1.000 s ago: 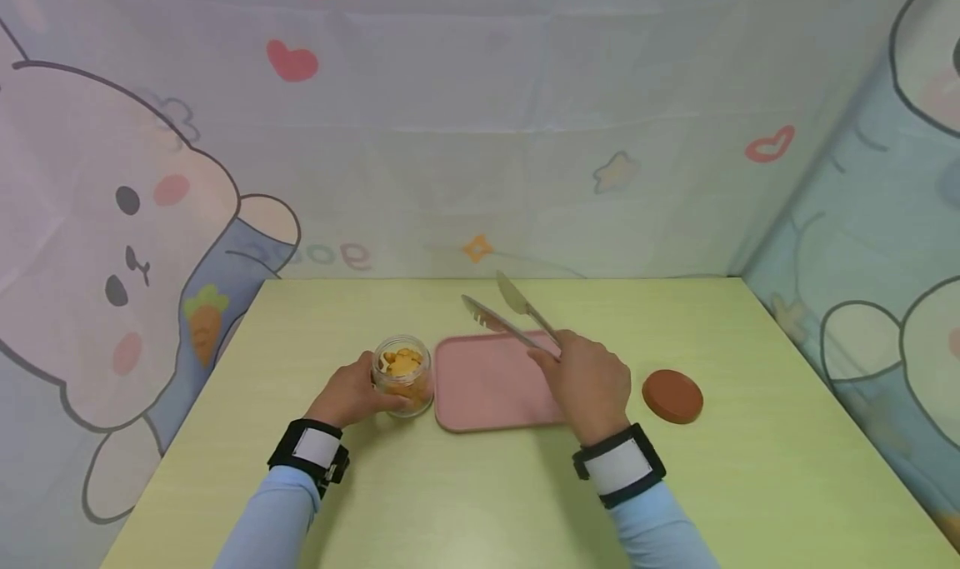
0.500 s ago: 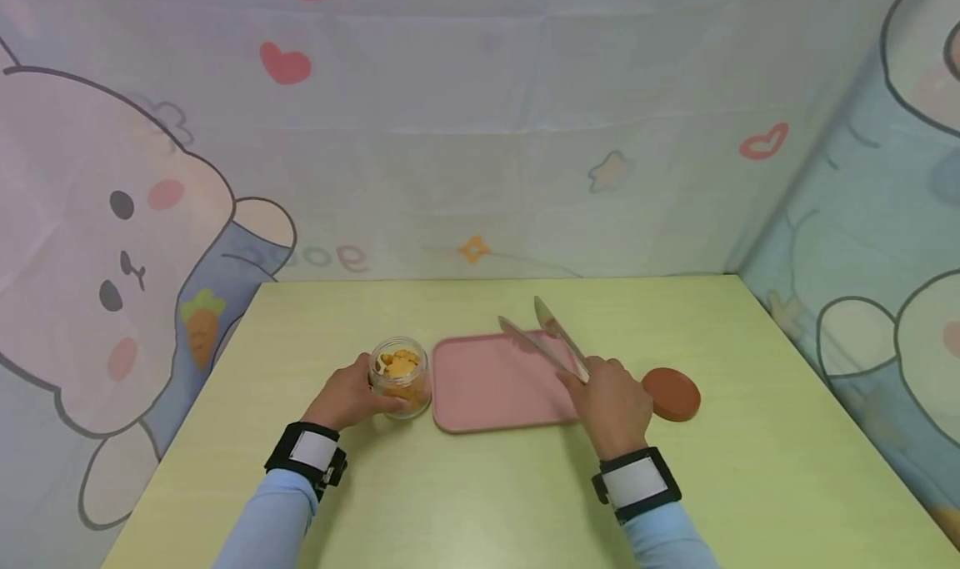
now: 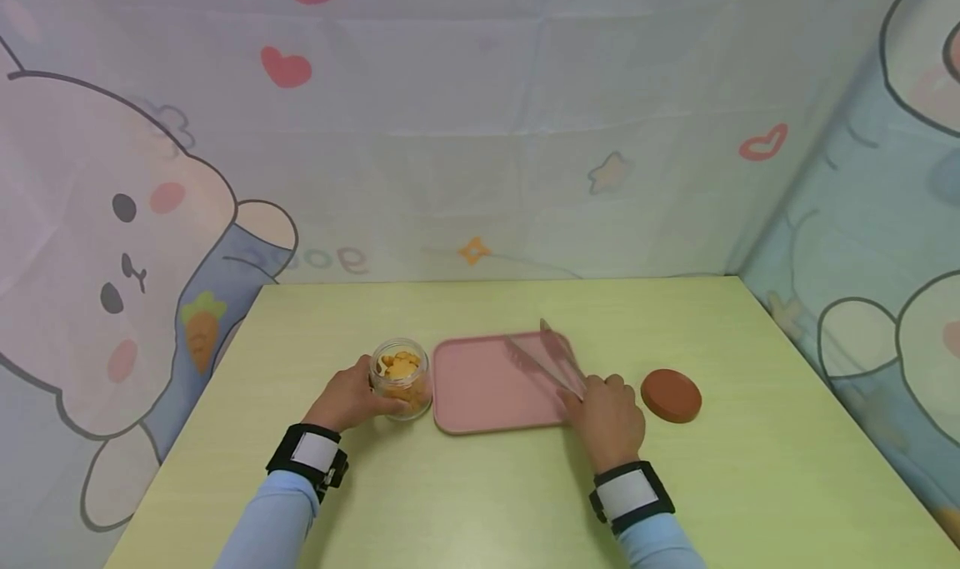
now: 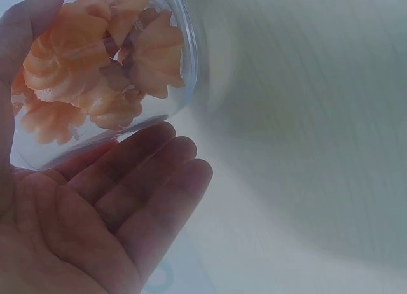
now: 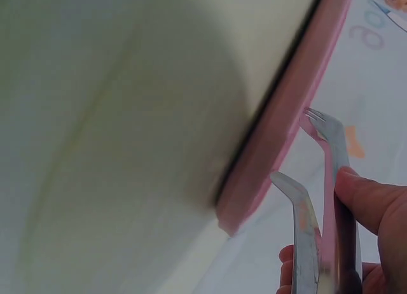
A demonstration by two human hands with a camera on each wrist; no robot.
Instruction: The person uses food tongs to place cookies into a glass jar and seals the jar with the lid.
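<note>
In the head view my left hand [image 3: 352,396] holds a clear glass jar [image 3: 411,396] around its side, left of the tray. Swirl-shaped golden cookies [image 4: 67,49] show through its glass in the left wrist view, with the thumb on one side and fingers on the other. My right hand [image 3: 609,419] grips metal tongs [image 3: 547,371], whose two arms stand apart. The tips lie over the right part of the pink tray [image 3: 480,386]; whether they touch it I cannot tell. Nothing shows between the tips [image 5: 324,122] in the right wrist view.
A round brown lid [image 3: 671,396] lies on the pale yellow table [image 3: 465,502], right of my right hand. Behind the table's far edge hangs a cloth printed with cartoon figures [image 3: 480,136]. The jar stands close beside the tray's left edge.
My right hand has moved right and toward me, carrying the tongs from the tray's far edge to low over its right part. The left hand and jar stay in place.
</note>
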